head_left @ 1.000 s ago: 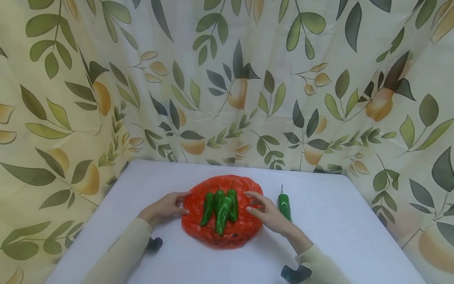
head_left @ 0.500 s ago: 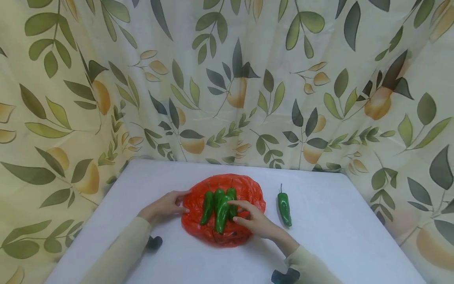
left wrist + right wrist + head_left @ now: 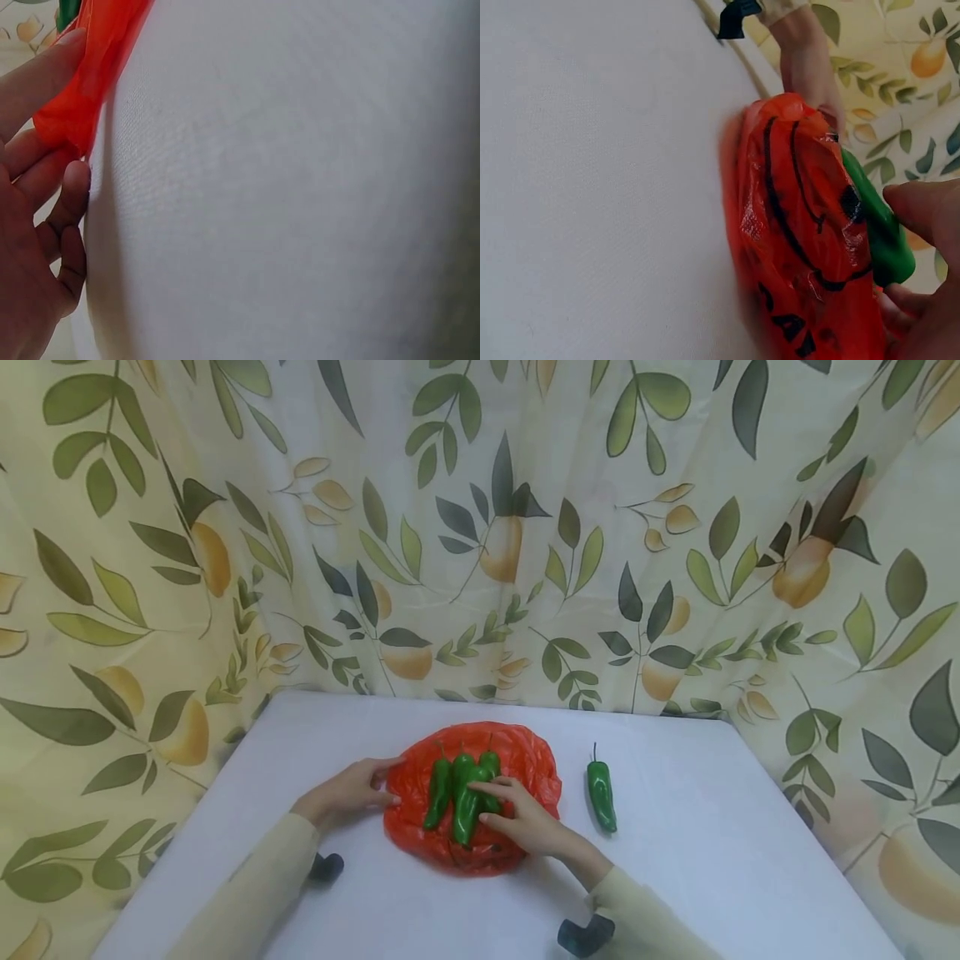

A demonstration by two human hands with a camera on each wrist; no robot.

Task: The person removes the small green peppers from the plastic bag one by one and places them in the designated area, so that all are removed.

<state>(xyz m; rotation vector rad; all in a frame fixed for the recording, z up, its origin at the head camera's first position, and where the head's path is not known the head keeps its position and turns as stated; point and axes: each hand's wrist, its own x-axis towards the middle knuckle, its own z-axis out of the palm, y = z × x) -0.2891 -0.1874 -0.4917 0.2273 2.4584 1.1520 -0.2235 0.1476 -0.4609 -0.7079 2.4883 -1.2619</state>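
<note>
A crumpled red plastic bag point(image 3: 528, 760) lies on the white table with several glossy green peppers piled on it. My left hand point(image 3: 348, 793) holds the bag's left edge, its thumb and fingers on either side of the red film in the left wrist view. Over the pile's right side is my right hand point(image 3: 521, 818), finger and thumb curled around the front green pepper point(image 3: 467, 810). In the right wrist view this pepper point(image 3: 877, 221) sits between the fingertips, beside the bag point(image 3: 802, 225) with its black print.
Another green pepper point(image 3: 601, 797) lies alone on the white tabletop point(image 3: 697, 860), right of the bag. A curtain point(image 3: 480, 568) printed with leaves and fruit hangs behind the table and along both sides. Dark wrist-worn pieces sit at both sleeves.
My right hand has moved left from the bag's right edge onto the front pepper and closed around it. My left hand stays at the bag's left edge.
</note>
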